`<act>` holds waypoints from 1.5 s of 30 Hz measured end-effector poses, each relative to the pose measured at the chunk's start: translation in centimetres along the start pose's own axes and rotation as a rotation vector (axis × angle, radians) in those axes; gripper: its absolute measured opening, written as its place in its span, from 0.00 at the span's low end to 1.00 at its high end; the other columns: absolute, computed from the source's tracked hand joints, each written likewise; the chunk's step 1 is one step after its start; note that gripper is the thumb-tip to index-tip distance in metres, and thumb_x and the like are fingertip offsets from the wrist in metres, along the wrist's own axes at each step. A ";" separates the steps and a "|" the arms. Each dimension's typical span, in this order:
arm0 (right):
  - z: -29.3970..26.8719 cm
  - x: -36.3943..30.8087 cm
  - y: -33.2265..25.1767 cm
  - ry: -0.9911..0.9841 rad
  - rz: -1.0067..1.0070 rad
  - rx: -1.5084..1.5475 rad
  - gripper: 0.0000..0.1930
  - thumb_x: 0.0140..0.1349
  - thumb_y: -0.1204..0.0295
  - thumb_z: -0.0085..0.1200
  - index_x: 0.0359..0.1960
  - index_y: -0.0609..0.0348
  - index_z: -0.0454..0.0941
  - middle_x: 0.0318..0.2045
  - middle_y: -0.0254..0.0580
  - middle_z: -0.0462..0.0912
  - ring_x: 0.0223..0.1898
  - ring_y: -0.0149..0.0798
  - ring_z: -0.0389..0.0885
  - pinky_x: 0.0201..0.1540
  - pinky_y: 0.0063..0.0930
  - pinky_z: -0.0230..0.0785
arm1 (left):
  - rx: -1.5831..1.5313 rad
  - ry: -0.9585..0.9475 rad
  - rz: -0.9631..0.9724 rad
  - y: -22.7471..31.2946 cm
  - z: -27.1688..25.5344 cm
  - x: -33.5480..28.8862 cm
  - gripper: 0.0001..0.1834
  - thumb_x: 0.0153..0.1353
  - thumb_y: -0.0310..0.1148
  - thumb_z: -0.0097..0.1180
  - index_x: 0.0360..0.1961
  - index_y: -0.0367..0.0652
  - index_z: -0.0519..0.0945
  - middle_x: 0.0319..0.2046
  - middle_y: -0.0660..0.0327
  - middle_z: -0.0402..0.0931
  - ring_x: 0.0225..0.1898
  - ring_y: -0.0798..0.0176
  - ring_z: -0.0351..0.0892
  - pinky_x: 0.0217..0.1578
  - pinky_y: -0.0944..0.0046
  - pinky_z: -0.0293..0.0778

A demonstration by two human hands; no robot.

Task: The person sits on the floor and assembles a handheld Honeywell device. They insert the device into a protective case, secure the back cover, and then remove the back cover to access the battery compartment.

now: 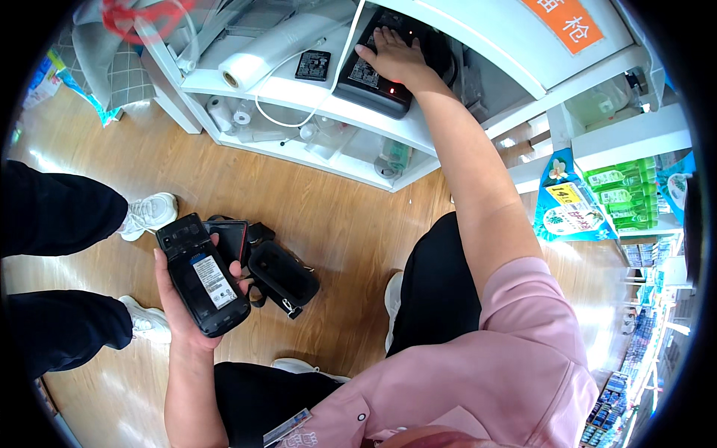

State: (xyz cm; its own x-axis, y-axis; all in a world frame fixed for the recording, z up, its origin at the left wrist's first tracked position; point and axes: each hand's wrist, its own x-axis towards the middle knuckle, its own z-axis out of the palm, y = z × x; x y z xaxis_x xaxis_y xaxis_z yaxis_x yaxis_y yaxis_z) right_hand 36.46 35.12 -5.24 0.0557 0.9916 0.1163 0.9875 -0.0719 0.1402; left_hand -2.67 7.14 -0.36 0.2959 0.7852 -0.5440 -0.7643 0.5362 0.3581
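Note:
My left hand [176, 305] grips a black handheld terminal [196, 257], back side up, with its battery bay uncovered and a white label inside. My right arm reaches forward to the shelf, where my right hand [397, 58] lies with fingers stretched over a black battery charger [381, 98]. Small red lights glow on the charger. To its left on the shelf is a flat black battery [313, 65]. Just beyond the terminal is an open black carrying case [282, 272] with a strap and metal clip; whether it hangs or rests on the floor I cannot tell.
The white shelf unit [299, 95] also holds a roll of clear plastic [278, 46] and a white cable [287, 123]. Another person's legs [63, 213] and white shoes stand at the left. Green bottles [621, 194] fill a display at the right.

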 end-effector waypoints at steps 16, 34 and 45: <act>-0.8 6.3 1.9 -0.072 0.175 0.240 0.42 0.64 0.39 0.31 0.70 0.54 0.44 0.72 0.46 0.39 0.72 0.47 0.37 0.72 0.41 0.33 | 0.007 0.012 0.013 0.1 -0.6 -0.6 0.40 0.60 0.66 0.40 0.55 0.38 0.70 0.35 0.46 0.78 0.32 0.50 0.83 0.33 0.53 0.82; -5.6 0.3 -3.2 -0.301 0.079 0.056 0.23 0.64 0.61 0.37 0.56 0.56 0.72 0.57 0.51 0.72 0.58 0.51 0.70 0.60 0.39 0.63 | -0.028 0.094 -0.029 0.5 -0.7 0.7 0.39 0.57 0.69 0.41 0.49 0.41 0.73 0.35 0.50 0.78 0.32 0.52 0.82 0.32 0.53 0.81; -4.5 -11.7 -3.1 -0.051 -0.237 0.060 0.40 0.66 0.43 0.32 0.68 0.65 0.47 0.70 0.53 0.47 0.72 0.47 0.43 0.71 0.41 0.39 | -0.048 0.043 -0.050 0.8 -0.4 0.2 0.40 0.57 0.69 0.40 0.49 0.41 0.72 0.38 0.54 0.76 0.34 0.53 0.82 0.34 0.51 0.81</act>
State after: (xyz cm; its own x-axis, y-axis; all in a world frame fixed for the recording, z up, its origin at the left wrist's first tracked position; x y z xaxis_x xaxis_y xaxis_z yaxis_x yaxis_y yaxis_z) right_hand 32.06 23.22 -2.58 -0.1729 0.9843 0.0368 0.9807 0.1686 0.0987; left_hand -3.44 7.58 -0.52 0.3108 0.7431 -0.5926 -0.7757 0.5586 0.2936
